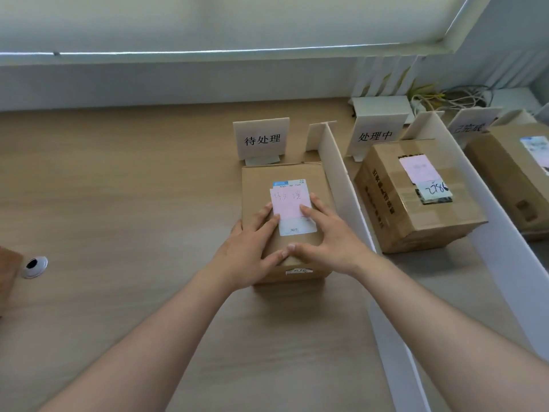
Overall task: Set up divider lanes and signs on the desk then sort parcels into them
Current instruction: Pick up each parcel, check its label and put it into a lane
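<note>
My grip is two flat hands on one parcel: my left hand [252, 243] lies on the top face of the cardboard parcel [285, 221] with fingers extended toward the pink note [289, 205], its thumb reaching toward the near edge; my right hand [326, 236] lies beside it, fingers straight, fingertips touching the lower right part of the same note. Neither hand curls round anything; both press down with open fingers. The parcel stands directly beneath both hands, so neither hand is the nearer one. Its long axis runs away from me, toward the sign [261, 139] reading 待处理, which stands upright just beyond its far end. The parcel's right side lies close along the first white divider [341, 173], parallel to it; whether they touch I cannot tell. Across that divider, a second parcel [416, 194] sits skewed in the middle lane below its sign [375, 135]; a second divider [463, 162] separates it from a third parcel [517, 173] at the right edge. I judge that any remaining adjustment is a push straight forward along the surface [118, 188], keeping the axis parallel to the divider.
</note>
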The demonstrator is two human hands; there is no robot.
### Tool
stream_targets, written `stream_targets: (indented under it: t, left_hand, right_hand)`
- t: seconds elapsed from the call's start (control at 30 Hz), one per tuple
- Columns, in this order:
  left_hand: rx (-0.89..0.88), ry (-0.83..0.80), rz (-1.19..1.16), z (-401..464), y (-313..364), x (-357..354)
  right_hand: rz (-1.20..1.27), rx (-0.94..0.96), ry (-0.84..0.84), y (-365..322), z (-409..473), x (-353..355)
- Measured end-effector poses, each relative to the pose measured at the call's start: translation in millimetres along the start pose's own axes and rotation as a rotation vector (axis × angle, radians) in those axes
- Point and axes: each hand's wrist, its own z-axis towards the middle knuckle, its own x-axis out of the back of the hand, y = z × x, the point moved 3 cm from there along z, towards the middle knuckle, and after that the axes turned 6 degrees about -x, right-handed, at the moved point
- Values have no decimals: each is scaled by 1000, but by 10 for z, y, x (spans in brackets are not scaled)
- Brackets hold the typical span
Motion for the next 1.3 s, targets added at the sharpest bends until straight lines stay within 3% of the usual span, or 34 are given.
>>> stream_targets:
  t: [0.53,0.7,0.83,1.3]
  left_hand:
    - [121,57,-9,645,82,52]
    - [263,32,73,533,359,246]
    - [299,72,172,193,412,459]
    - [482,319,246,-2190,641,1106]
  right_hand:
    - [-173,-55,-30,89,692,295]
    - [-366,-180,90,-197,476,305]
    - [-432,-91,172,-524,146,260]
    - [-548,424,100,-2048,-1538,-184]
